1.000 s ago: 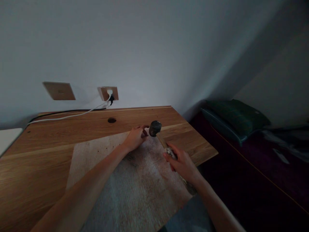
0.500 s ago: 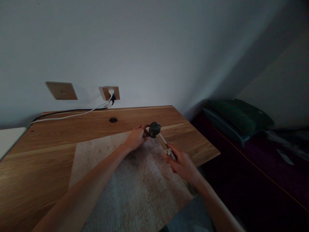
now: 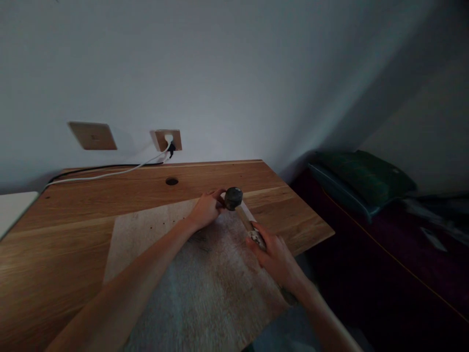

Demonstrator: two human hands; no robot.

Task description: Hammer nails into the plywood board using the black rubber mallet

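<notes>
My right hand [image 3: 271, 249] is closed round the pale wooden handle of a hammer [image 3: 233, 198]. The dark, round head of the hammer is at the fingertips of my left hand [image 3: 208, 208]. Those left fingers are bent together near the far edge of a pale wooden board [image 3: 205, 293]; whatever they pinch is hidden behind the hammer head. Thin dark pieces [image 3: 201, 240], perhaps nails, lie on the board just below my left wrist. A few small dark dots [image 3: 151, 228] mark the board left of that wrist.
Under the board is a brown wooden table [image 3: 293, 215] with a round dark hole [image 3: 172, 181]. White and black cables [image 3: 106, 175] run along its back to a wall socket [image 3: 168, 141]. Green cushions [image 3: 362, 176] lie at the right, beyond the table's edge.
The hammer head has shifted slightly left and down, and my right hand has moved slightly with it. My left hand stays in about the same place.
</notes>
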